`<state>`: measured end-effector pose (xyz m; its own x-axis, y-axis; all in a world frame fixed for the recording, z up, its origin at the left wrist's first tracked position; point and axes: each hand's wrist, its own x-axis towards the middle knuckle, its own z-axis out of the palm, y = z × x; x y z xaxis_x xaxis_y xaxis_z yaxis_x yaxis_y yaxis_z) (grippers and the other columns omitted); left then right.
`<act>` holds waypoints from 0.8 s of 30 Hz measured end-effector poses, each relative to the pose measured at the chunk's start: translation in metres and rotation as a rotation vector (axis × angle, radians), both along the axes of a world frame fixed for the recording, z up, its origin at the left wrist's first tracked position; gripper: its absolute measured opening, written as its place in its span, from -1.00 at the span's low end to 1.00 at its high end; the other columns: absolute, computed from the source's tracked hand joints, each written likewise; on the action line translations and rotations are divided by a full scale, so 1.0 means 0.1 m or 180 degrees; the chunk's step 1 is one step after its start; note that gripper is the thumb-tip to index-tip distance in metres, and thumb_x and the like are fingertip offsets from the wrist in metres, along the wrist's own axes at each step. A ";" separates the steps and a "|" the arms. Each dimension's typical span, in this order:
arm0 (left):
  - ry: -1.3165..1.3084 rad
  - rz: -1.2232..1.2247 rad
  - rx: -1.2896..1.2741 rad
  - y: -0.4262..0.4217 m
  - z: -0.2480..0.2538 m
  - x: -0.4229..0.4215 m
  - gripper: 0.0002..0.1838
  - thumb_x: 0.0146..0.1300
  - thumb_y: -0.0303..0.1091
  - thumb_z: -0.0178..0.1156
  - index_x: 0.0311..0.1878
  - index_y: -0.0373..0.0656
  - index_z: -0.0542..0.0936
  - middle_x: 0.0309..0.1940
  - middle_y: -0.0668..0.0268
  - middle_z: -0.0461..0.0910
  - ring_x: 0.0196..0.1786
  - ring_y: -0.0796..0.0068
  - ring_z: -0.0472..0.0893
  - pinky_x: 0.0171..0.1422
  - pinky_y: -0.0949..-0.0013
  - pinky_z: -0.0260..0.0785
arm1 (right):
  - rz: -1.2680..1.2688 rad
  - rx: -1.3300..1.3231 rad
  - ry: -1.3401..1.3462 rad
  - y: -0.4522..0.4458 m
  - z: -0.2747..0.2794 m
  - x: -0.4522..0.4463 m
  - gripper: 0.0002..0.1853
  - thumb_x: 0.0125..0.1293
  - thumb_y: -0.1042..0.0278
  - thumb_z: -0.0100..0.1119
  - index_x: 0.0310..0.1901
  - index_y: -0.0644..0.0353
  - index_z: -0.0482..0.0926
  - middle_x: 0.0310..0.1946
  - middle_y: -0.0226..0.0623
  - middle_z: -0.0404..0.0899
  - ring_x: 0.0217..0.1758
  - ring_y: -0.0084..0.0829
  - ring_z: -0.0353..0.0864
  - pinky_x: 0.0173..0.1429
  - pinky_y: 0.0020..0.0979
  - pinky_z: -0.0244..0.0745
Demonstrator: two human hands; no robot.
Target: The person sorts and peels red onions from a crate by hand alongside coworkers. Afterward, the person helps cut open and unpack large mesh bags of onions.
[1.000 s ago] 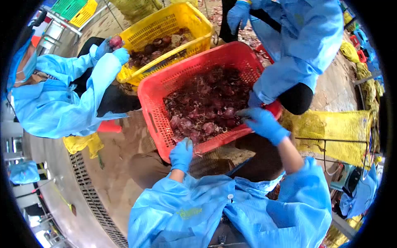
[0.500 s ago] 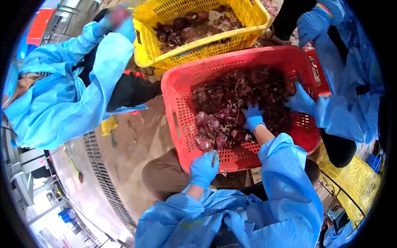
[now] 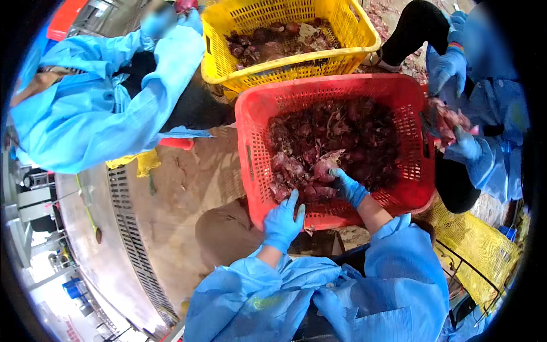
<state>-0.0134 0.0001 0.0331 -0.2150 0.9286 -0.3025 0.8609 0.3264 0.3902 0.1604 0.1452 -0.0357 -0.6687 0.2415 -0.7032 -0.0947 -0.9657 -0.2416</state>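
A red plastic crate [image 3: 259, 202] in front of my knees holds a heap of dark red onions [image 3: 330, 128] with dry roots and loose skins. In its front part, my right hand [image 3: 350, 188], in a blue glove, grips a paler red onion [image 3: 325, 168] with a papery top. My gloved left hand [image 3: 283, 222] is over the near left rim of the crate, index finger stretched forward and thumb apart. Nothing shows between its fingers.
Behind stands a yellow crate [image 3: 290, 60] with more onions. A co-worker at left raises a red onion [image 3: 185, 5]; another at right holds a bunch of onions [image 3: 449, 122]. Yellow netting [image 3: 476, 251] lies at right; a drain grate [image 3: 134, 228] runs along the left floor.
My right hand has drawn back toward me and now grips an onion. My left hand has uncurled. The co-worker at right has withdrawn a hand from the crate and holds onions.
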 end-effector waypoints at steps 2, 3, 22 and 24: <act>-0.0184 0.0139 0.0071 0.01 0.09 -0.01 -0.44 0.22 -0.06 0.02 0.29 0.05 0.25 -0.16 0.10 0.52 -0.29 0.06 0.55 -0.24 0.08 0.41 | -0.0304 0.0003 0.0424 -0.19 0.06 -0.07 -0.33 0.13 -0.08 0.13 0.20 0.16 0.30 0.12 -0.17 0.40 0.15 -0.19 0.42 0.25 -0.16 0.33; -0.0364 0.0262 0.0086 0.01 0.14 -0.02 -0.38 0.23 -0.05 0.01 0.35 0.06 0.16 -0.06 0.07 0.49 -0.20 0.03 0.55 -0.17 0.09 0.41 | -0.0607 -0.0050 0.0863 -0.25 0.15 -0.12 -0.29 0.10 -0.13 0.14 0.19 0.17 0.30 0.11 -0.17 0.40 0.12 -0.16 0.44 0.24 -0.14 0.36; -0.1764 -0.0111 0.2204 0.03 0.72 0.25 -0.08 -0.13 -0.26 0.43 0.30 -0.21 0.16 0.24 0.10 0.25 0.25 0.12 0.26 0.35 0.20 0.12 | -0.1814 0.0629 0.1506 -0.94 1.03 -0.34 -0.08 -0.01 -0.40 0.07 0.23 0.19 0.22 0.21 -0.05 0.26 0.21 -0.06 0.34 0.26 0.01 0.28; -0.1903 -0.0102 0.2298 0.02 0.72 0.26 -0.12 -0.10 -0.31 0.43 0.29 -0.23 0.18 0.22 0.10 0.27 0.24 0.17 0.30 0.33 0.23 0.15 | -0.1889 0.0579 0.1501 -0.97 1.17 -0.33 -0.07 -0.04 -0.40 0.08 0.22 0.20 0.24 0.22 -0.04 0.25 0.21 -0.03 0.33 0.28 0.03 0.25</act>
<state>0.0124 0.0021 0.1051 -0.1811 0.9374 0.2974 0.4564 -0.1877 0.8698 0.1276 0.0479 0.0814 -0.6100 0.7367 -0.2918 -0.7154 -0.6704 -0.1971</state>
